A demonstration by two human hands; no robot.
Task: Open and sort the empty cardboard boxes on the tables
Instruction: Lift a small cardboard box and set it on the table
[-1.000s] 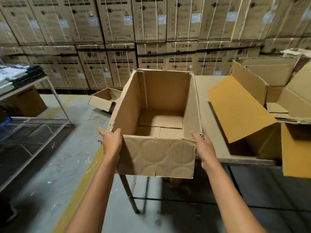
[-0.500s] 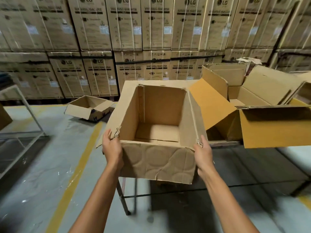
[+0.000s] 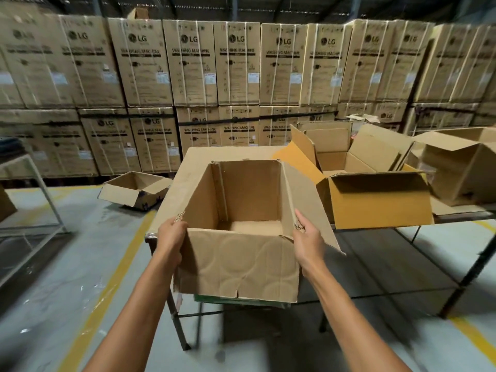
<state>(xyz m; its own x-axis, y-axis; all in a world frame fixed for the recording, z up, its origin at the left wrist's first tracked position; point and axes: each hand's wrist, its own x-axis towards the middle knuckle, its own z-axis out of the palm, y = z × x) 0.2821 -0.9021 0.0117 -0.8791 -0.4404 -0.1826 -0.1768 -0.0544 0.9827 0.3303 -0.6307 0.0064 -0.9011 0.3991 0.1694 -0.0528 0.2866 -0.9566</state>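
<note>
An open, empty brown cardboard box is held in front of me at the near end of a table, its top flaps spread outward. My left hand grips its near left corner and my right hand grips its near right corner. On the same table to the right lie other opened boxes: one with yellow-orange flaps, one behind it and one at the far right.
A small open box sits on the floor to the left of the table. A wall of stacked washing machine cartons fills the back. A metal-framed rack stands at the left. Yellow lines run across the grey floor.
The view has tilted up and drawn back, so more of the carton wall shows. The held box has come slightly nearer and over the table's end. Both hands keep their grip.
</note>
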